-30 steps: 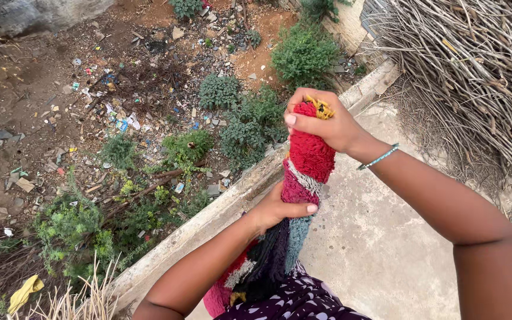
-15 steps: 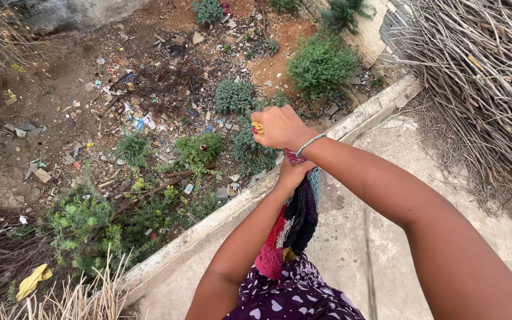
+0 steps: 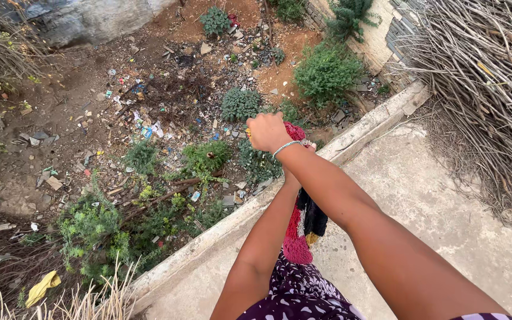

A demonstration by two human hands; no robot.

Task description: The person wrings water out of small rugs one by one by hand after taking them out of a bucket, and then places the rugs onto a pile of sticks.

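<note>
My right hand (image 3: 268, 131) is closed around the top end of a rolled red and black woven cloth (image 3: 301, 230), held out over the low concrete ledge (image 3: 208, 238). A thin bracelet sits on that wrist. My left hand is mostly hidden behind my right forearm; it grips the same cloth just below, near the wrist. The cloth hangs down between my arms toward my patterned purple garment (image 3: 303, 290).
Beyond the ledge lies sloping dirt ground with litter (image 3: 143, 124), green shrubs (image 3: 327, 71) and weeds. A large pile of dry sticks (image 3: 481, 77) lies at the right on the concrete floor (image 3: 434, 207). A yellow scrap (image 3: 41, 288) lies at bottom left.
Both hands have swung the cloth to the left and outward over the ledge. My right arm now crosses over the left, covering the left hand and most of the cloth.
</note>
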